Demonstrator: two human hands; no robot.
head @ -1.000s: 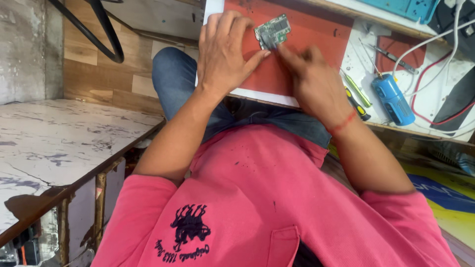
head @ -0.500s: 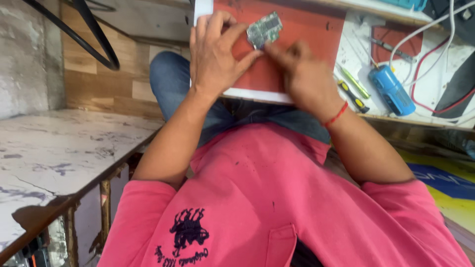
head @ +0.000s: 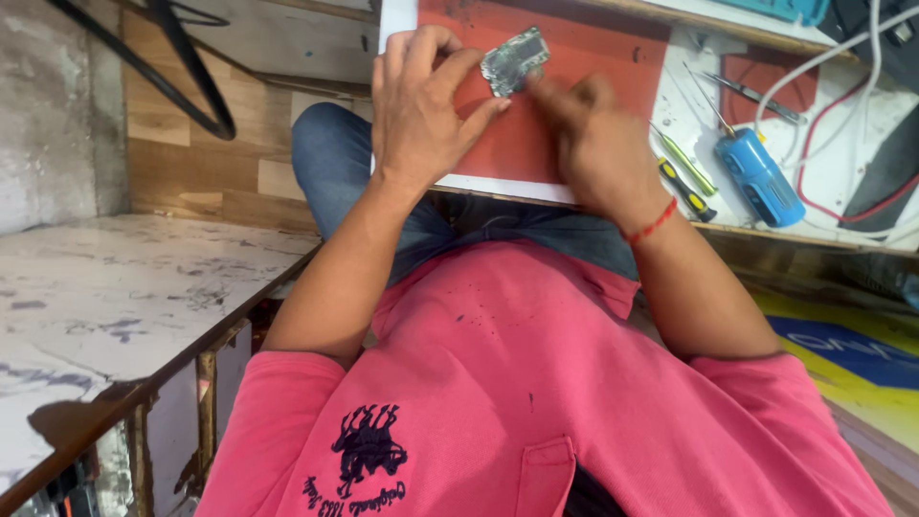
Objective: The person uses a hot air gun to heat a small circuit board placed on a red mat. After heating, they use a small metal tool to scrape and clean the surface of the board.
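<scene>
While the small circuit board (head: 514, 59) sits on the red mat (head: 584, 96), the left hand (head: 421, 105) pins its near edge with thumb and fingertips, and the right hand (head: 598, 144) closes on something at the board's right corner; whether it grips a tool I cannot tell. Doing this well probably means keeping the board flat and using light pressure. Right of the board lie two small screwdrivers (head: 684, 172), tweezers (head: 756, 96) and a blue cylindrical tool (head: 758, 177) on the surface (head: 689, 124).

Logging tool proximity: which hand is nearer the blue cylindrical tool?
Right. The right hand sits just left of the blue cylindrical tool; the left hand is farther away, holding the small circuit board.
</scene>
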